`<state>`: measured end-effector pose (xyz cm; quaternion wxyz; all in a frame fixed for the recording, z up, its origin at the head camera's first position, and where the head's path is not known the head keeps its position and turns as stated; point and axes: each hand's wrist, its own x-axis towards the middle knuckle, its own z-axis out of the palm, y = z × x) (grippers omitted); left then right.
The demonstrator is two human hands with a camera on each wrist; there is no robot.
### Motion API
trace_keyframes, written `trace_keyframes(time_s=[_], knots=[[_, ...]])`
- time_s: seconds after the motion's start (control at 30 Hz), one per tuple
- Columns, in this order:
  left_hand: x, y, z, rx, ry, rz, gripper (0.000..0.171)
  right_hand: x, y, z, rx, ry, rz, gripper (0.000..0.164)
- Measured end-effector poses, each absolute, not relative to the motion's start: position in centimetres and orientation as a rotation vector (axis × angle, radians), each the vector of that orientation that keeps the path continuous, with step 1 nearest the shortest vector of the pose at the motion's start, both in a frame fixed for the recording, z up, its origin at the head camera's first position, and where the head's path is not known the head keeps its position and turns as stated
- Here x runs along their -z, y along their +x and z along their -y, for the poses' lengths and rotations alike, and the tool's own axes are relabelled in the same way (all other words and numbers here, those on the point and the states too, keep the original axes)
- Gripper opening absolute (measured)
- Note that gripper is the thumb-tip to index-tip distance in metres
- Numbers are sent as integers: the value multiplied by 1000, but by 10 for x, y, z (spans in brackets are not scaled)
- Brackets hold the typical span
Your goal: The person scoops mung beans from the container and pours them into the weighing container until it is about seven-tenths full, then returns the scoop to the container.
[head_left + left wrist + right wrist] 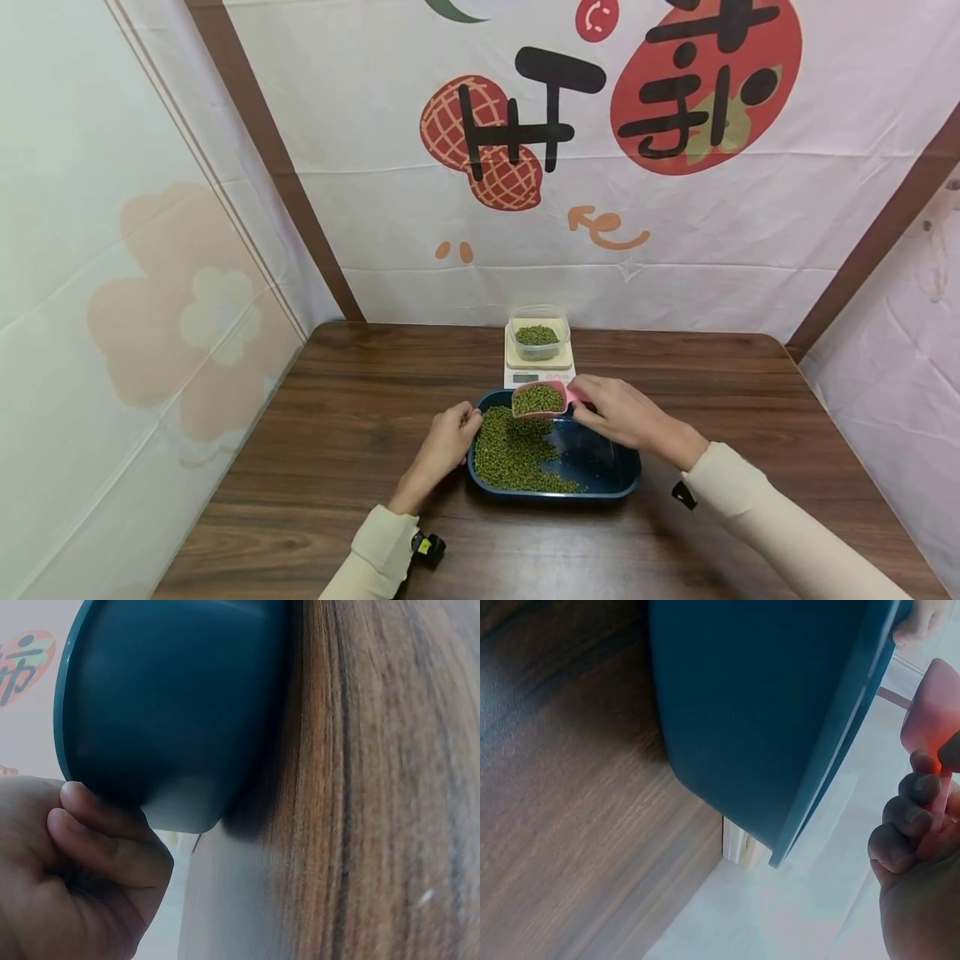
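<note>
My right hand (624, 413) grips the handle of a pink scoop (932, 705), its fingers curled round it in the right wrist view. Green beans, likely mung beans, fill the scoop, which is held over the back of a dark blue tray (611, 493). More green beans (510, 462) cover the tray's left part, while its right part shows mostly bare bottom. At the tray's left end, my left hand (450, 435) pinches the rim; in the left wrist view its curled fingers (105, 825) lie against the edge.
Behind the tray stands a white kitchen scale (512, 379) with a small display. On it sits a clear plastic container (537, 351) holding some green beans. The brown wooden table (360, 433) ends at a printed cloth backdrop (375, 208), with cloth walls at both sides.
</note>
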<state>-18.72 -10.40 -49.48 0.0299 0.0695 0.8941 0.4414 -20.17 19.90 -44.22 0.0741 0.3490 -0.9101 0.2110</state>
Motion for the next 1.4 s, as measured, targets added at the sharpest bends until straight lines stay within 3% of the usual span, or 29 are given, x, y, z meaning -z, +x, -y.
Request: trace_keyframes(time_s=[0.33, 0.9, 1.4], knots=[[496, -187, 105, -1370, 238, -2751, 32, 443, -210, -200, -635, 1030, 2677, 13], [496, -188, 106, -1370, 234, -2744, 33, 435, -227, -206, -644, 982, 2661, 4], [497, -188, 106, -1370, 238, -2735, 33, 428, -245, -207, -687, 902, 2723, 14]])
